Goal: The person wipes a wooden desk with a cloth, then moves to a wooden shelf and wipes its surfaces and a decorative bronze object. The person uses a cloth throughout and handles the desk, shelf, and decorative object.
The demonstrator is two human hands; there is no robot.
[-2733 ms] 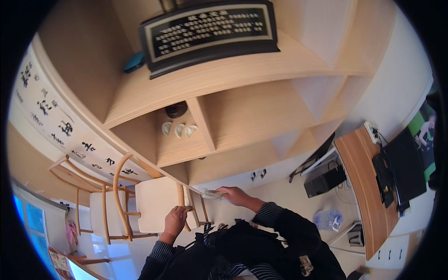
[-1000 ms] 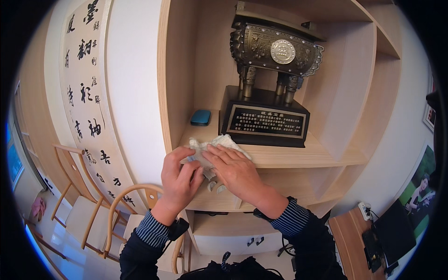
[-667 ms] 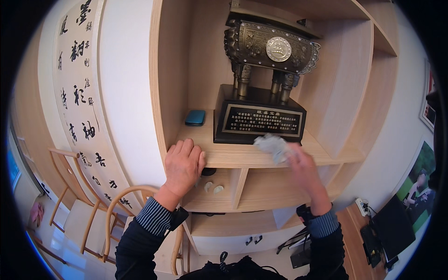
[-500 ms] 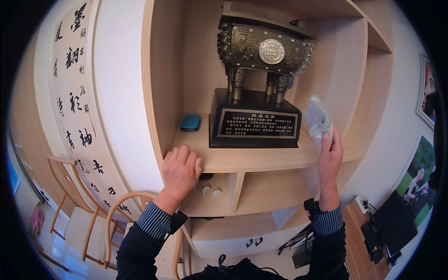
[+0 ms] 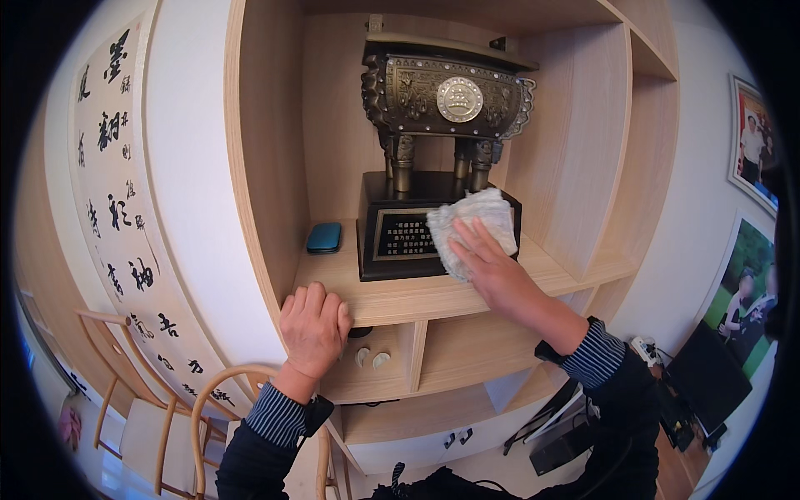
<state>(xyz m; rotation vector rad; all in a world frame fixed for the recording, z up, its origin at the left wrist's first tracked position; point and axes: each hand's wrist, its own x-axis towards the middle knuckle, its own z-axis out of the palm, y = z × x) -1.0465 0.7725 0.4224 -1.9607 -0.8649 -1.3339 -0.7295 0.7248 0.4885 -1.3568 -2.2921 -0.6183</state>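
Note:
My right hand (image 5: 493, 268) presses a crumpled white cloth (image 5: 496, 218) flat against the right part of the front of a black base (image 5: 400, 271), with the fingers spread over the cloth. The cloth hides part of the base's framed, lettered plaque (image 5: 398, 237). On the base stands a bronze-coloured ding vessel (image 5: 408, 100) on legs, with a round pale medallion on its side. My left hand (image 5: 312, 333) rests at the shelf's (image 5: 387, 307) front left corner, fingers curled over the edge. A small blue case (image 5: 324, 237) lies on the shelf, left of the base.
Lower compartments (image 5: 483, 346) sit under the shelf; two small pale curved pieces (image 5: 372, 358) lie in the left one. Wooden chairs (image 5: 158, 433) and a hanging calligraphy scroll (image 5: 112, 200) are at the left. A black monitor (image 5: 708, 375) stands at the lower right, below framed pictures.
My right hand has moved left with the cloth, from beside the base onto its front. My left hand stays at the shelf corner. The whole view has shifted slightly.

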